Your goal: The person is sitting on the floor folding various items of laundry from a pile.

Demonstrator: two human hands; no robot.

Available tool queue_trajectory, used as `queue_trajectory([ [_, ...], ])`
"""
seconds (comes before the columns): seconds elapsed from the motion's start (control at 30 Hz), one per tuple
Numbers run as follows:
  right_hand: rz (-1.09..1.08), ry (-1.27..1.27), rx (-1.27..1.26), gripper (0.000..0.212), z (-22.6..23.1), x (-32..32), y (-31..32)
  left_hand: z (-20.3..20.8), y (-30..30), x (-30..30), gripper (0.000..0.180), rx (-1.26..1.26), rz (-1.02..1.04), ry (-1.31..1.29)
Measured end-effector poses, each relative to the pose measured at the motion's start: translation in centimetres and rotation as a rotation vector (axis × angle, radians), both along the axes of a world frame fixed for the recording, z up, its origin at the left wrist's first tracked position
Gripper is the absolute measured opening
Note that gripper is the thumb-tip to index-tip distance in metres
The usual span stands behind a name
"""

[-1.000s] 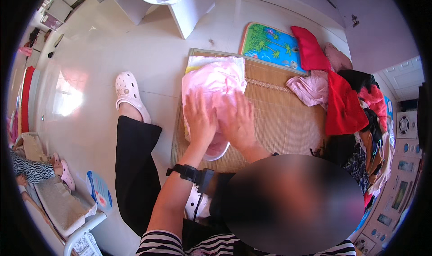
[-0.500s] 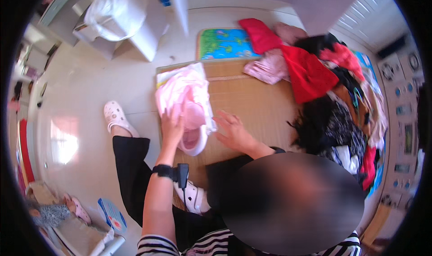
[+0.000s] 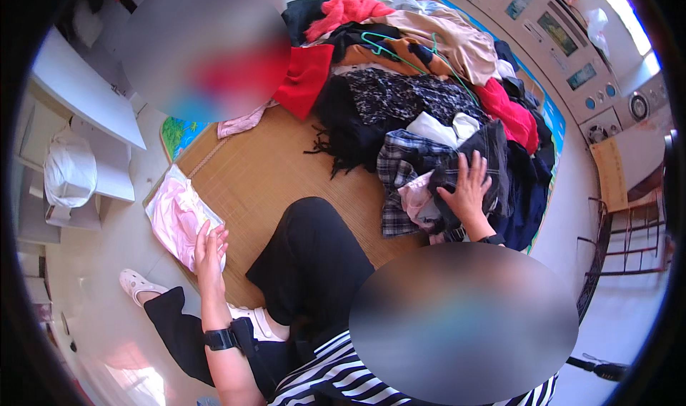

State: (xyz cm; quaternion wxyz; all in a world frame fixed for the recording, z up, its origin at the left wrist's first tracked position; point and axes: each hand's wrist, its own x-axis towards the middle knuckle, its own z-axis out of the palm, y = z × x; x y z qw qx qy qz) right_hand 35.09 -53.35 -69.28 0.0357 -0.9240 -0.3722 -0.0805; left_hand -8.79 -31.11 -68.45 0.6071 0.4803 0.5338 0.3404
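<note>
My left hand (image 3: 209,247) is open, its fingers stretched out along the near edge of a stack of pink and white clothes (image 3: 175,209) on the left of the woven mat (image 3: 271,159). Over at the right, my right hand (image 3: 468,189) lies with spread fingers on a dark grey garment (image 3: 493,159) in the clothes heap. Beside it are a plaid garment (image 3: 406,154), a small pink piece (image 3: 416,200) and a white cloth (image 3: 437,129). Neither hand grips anything that I can see.
Behind lie a black fringed cloth (image 3: 339,113), a black-and-white patterned garment (image 3: 407,95), a red cloth (image 3: 306,81) and a green hanger (image 3: 386,47). Stereo-like panels (image 3: 557,34) line the far right. A metal rack (image 3: 629,242) stands right; a white bag (image 3: 70,169) sits left.
The view has swung right toward the heap. My right hand has left the pink stack's side and reached onto the dark garment. My left hand remains near the pink stack, closer to its edge.
</note>
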Motion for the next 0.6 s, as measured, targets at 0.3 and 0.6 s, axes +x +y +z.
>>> queue_trajectory([
  [0.3, 0.673, 0.861, 0.718, 0.030, 13.7, -10.6, 6.1, 4.1, -3.5, 2.1, 0.034, 0.098, -0.054, 0.013],
  [0.6, 1.688, 0.250, 0.555, 0.013, 31.2, -23.4, 5.2, 6.8, -3.7, -1.6, 0.029, 0.215, 0.160, -0.017],
])
